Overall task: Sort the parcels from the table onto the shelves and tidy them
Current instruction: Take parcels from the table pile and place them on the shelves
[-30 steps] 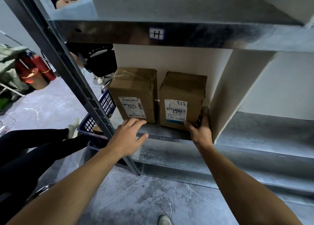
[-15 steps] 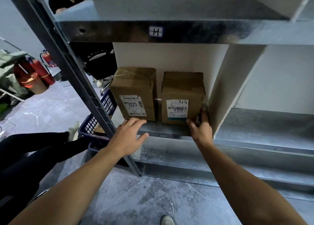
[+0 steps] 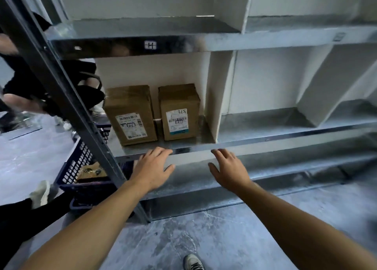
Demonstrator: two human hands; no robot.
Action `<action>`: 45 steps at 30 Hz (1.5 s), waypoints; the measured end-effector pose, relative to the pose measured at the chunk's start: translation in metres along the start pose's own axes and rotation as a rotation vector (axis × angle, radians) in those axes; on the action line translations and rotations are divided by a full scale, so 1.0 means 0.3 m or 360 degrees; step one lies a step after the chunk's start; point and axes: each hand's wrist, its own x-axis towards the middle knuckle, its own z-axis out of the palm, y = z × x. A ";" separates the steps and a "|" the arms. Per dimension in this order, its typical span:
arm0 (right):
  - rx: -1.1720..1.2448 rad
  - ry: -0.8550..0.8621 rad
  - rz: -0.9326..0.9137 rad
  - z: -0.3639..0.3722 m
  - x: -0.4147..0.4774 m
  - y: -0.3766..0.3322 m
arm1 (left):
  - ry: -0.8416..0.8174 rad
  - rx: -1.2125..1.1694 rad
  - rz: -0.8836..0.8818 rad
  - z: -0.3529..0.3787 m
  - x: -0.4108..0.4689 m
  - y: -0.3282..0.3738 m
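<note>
step: tidying, judged | left parcel (image 3: 130,114) and right parcel (image 3: 179,111) stood upright, slightly apart, on shelf (image 3: 193,144) under tag H (image 3: 150,45) | left hand (image 3: 152,167), right hand (image 3: 227,167) spread, nothing held | advice: fronts to be aligned, labels kept outward

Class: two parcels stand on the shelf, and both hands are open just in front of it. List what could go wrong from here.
1. The left parcel stands slightly turned near the shelf's front edge; a knock from the left hand might tip it off.
2. The right hand is close to that metal edge and could scrape on it.
3. The blue basket low at the left could catch a foot.
</note>
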 end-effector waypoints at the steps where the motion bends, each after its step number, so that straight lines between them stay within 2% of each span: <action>1: -0.0086 0.0003 -0.0002 -0.024 -0.036 0.006 | 0.0003 0.0003 0.0039 0.003 -0.004 0.028; 9: -0.0509 0.0010 0.0254 -0.166 -0.306 0.112 | -0.0041 0.0064 0.0387 0.056 -0.021 0.323; 17: -0.0558 0.0139 0.0640 -0.304 -0.569 0.359 | -0.0069 0.0124 0.0773 0.133 0.044 0.720; 33: -0.0692 0.0347 0.1446 -0.786 -1.312 1.282 | -0.0141 -0.0007 0.1419 0.493 0.097 2.086; 39: -0.0680 0.0357 0.1706 -0.908 -1.533 1.515 | -0.0129 0.0068 0.1714 0.606 0.093 2.462; 45: -0.0653 0.0401 0.1819 -0.986 -1.592 1.724 | -0.0137 0.0054 0.1882 0.693 0.165 2.767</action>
